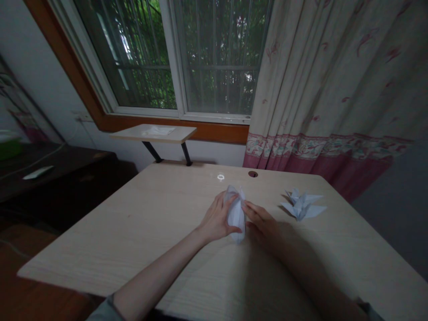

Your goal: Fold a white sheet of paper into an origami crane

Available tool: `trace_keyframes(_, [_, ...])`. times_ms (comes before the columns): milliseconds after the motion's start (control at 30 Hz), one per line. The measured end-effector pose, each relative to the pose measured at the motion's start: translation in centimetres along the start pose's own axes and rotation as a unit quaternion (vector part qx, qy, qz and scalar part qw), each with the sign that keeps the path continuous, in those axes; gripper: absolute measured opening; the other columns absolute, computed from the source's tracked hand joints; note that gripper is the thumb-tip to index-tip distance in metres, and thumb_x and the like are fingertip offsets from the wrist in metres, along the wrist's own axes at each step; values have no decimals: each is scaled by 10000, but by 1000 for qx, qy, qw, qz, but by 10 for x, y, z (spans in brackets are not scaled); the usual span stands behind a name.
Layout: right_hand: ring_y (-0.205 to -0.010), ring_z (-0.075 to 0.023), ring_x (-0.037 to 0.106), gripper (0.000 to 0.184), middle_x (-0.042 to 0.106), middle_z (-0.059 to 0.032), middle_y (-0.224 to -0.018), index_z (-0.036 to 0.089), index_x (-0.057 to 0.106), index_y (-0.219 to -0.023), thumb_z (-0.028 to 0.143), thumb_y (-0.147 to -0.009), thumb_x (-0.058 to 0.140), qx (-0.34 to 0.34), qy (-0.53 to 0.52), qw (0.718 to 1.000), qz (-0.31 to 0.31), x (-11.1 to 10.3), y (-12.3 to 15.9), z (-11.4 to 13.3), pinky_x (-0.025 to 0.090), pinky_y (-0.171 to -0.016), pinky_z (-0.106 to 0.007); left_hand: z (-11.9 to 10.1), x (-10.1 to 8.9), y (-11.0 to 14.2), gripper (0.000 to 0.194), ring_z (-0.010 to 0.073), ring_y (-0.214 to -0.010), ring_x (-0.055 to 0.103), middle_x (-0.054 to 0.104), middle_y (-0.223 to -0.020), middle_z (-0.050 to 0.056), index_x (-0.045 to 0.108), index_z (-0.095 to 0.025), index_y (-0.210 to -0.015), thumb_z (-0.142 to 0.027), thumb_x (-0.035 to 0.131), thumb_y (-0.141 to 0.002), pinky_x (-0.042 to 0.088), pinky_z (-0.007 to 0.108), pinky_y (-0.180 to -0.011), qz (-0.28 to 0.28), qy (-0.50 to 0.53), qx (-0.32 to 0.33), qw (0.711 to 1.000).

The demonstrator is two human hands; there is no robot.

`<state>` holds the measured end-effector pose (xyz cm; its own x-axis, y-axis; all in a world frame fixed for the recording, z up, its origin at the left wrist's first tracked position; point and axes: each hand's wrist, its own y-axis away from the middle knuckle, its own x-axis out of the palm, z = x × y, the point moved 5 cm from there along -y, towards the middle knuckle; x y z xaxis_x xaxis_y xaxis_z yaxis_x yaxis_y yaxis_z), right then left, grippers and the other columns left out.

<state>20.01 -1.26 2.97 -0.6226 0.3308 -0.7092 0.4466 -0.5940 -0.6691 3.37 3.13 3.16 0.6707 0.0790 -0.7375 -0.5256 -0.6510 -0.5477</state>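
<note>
A partly folded piece of white paper (236, 216) lies on the pale wooden desk (160, 232), its long side running away from me. My left hand (219, 218) grips it from the left, thumb and fingers resting over its face. From the right, my right hand (264, 225) presses its fingertips against the paper's edge; some of those fingers are in shadow. To the right of my right hand sit folded paper cranes (301, 205), close together with pointed wings spread.
A small raised shelf (127, 133) on black legs stands at the desk's back left, carrying white paper sheets (158, 130). A round cable hole (253, 174) is near the back edge. Behind are a window and a patterned curtain (301, 89). A dark table (67, 165) stands left.
</note>
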Motion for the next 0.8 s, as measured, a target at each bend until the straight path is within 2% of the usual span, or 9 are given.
trace_keyframes(167, [-1293, -246, 443, 489, 417, -112, -1448, 265, 356, -1429, 237, -947, 439, -31, 29, 999, 18, 2, -2, 5, 466, -993, -462, 1, 0, 0, 1144, 381, -1290, 351, 349, -1394, 161, 206, -247, -1407, -444, 878, -503, 369, 593, -1021, -13, 9, -3, 1000])
trace_keyframes(433, [-1366, -256, 340, 464, 304, -113, -1514, 257, 410, -1401, 221, -939, 438, -1, 25, 999, 37, 4, -3, 2, 413, -1035, -485, 4, 3, 1, 1243, 401, -1315, 321, 294, -1444, 177, 95, -259, -1458, -431, 878, -508, 351, 623, -1023, -16, 12, 4, 1000])
trace_keyframes(633, [-1392, -253, 287, 482, 243, -103, -1540, 278, 375, -1418, 211, -945, 434, 14, 35, 998, 52, 7, -1, -1, 389, -1049, -502, 1, 2, 1, 1251, 393, -1321, 310, 275, -1466, 163, 69, -275, -1477, -436, 869, -529, 360, 614, -1022, -9, 8, 16, 1000])
trace_keyframes(800, [-1389, -275, 284, 469, 227, -129, -1541, 252, 397, -1410, 220, -944, 437, 27, 58, 996, 63, 11, -1, -2, 384, -1043, -520, -3, -1, 0, 1237, 375, -1316, 324, 285, -1469, 151, 78, -278, -1477, -417, 871, -538, 353, 596, -1043, -3, 8, 17, 1000])
